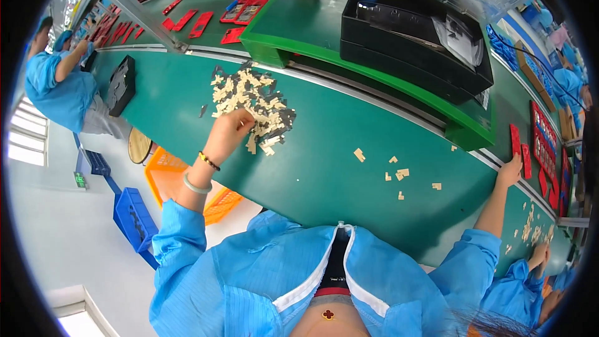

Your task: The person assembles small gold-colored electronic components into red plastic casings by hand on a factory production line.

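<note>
While the left hand (232,130) bends over the pile of cream and dark grey pieces (265,103) left of the frame's upper centre, its thumb and fingertips come close together; whether they pinch a piece, I cannot tell. Toward the right edge, the right hand (510,171) is at the lower end of a narrow red strip (515,140), its grip too small to tell. Loose cream pieces (403,173) lie right of centre on the green table (312,156).
</note>
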`<state>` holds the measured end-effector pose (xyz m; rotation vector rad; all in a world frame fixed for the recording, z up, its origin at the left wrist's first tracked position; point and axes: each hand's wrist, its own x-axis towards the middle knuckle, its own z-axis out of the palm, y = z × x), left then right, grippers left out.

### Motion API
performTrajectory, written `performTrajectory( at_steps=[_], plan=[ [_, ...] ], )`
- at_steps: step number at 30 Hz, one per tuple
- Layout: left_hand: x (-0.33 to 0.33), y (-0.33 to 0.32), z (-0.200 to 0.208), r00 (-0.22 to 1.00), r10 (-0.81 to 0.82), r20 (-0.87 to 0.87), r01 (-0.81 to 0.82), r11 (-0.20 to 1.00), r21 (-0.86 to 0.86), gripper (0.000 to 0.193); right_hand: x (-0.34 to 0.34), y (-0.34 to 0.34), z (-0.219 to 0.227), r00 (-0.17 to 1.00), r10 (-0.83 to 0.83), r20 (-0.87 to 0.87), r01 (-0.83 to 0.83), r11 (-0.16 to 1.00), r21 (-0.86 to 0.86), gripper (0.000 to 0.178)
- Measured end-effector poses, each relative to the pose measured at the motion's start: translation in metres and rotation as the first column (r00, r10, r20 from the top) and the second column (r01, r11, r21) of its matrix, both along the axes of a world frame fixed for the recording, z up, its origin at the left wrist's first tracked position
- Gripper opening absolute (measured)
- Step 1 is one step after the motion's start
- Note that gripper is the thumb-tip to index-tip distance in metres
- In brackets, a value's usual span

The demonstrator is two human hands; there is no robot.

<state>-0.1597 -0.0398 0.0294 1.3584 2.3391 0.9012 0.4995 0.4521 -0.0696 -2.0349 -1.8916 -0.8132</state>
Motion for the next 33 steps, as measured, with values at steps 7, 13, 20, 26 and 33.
performTrajectory(
  at_steps=[7,13,20,26,33],
  plan=[
    [0.012,0.022,-0.023,0.992,-0.063,-0.111,0.078,0.987,0.138,0.011,-0.055,-0.070,0.021,0.985,0.171,-0.010,-0.171,0.985,0.014,0.021],
    [0.002,0.061,-0.032,0.962,-0.194,-0.193,0.210,0.975,0.066,0.018,-0.127,-0.232,0.047,0.616,0.591,-0.521,-0.500,0.804,0.322,0.022],
    [0.005,0.060,-0.021,0.941,-0.287,-0.178,0.310,0.943,0.119,0.016,-0.272,-0.387,0.078,0.167,0.904,-0.394,-0.944,0.262,0.200,0.029],
    [0.024,0.035,-0.006,0.957,-0.231,-0.177,0.274,0.919,0.282,0.009,-0.324,-0.391,0.081,0.092,0.736,-0.671,-0.996,0.072,-0.057,0.022],
    [0.089,0.036,0.012,0.748,-0.663,-0.002,0.581,0.654,0.485,0.020,-0.374,-0.378,0.108,-0.297,-0.422,-0.857,-0.951,0.215,0.224,0.016]
  ],
)
